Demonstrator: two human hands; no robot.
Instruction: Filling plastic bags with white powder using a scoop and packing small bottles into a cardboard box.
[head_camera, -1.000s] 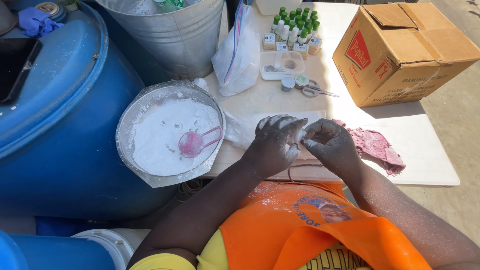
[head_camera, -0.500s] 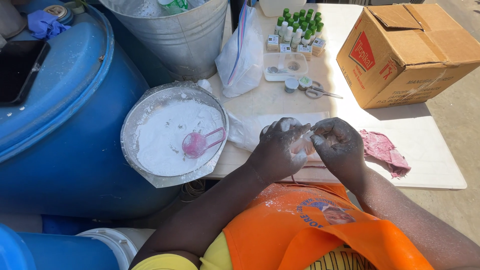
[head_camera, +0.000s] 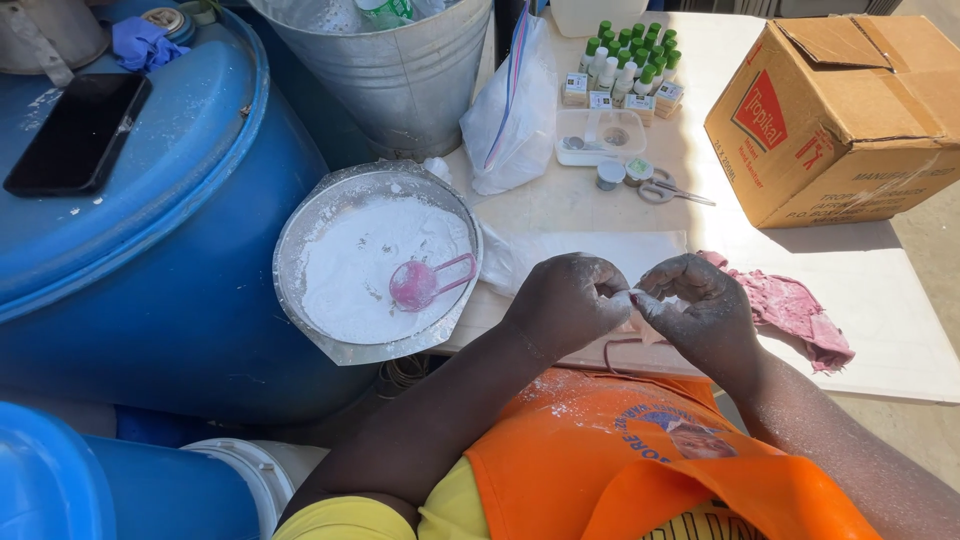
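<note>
Both hands meeting at centre frame, just above the orange apron (head_camera: 640, 470). Left hand (head_camera: 568, 305) curled nearly shut, knuckles up, dusted white; right hand (head_camera: 700, 310) likewise curled, fingertips pressed toward the left. Pinched between the two sets of fingertips, a small pale item (head_camera: 632, 298), too small and too covered to name; probably a tiny packet or container worked close to the body for control. Under the hands, a sheet of white paper (head_camera: 600, 250) spread on the white table (head_camera: 900, 320), likely there to catch spilled powder. Left of the hands, a round metal bowl (head_camera: 300, 230) of white powder (head_camera: 350, 270) perched on the blue drum (head_camera: 150, 250), within easy reach, a pink plastic scoop (head_camera: 425, 282) resting in it. Right of the hands, a crumpled pink cloth (head_camera: 795, 310). Further up the frame, a clear plastic tray (head_camera: 598, 135), scissors (head_camera: 672, 190), a cluster of small green-capped bottles (head_camera: 625, 60), a white zip bag (head_camera: 510, 120) leaning on a galvanised bucket (head_camera: 400, 80). Upper right, an open cardboard box (head_camera: 840, 110). Upper left, a black phone (head_camera: 78, 132) flat on the drum lid.
</note>
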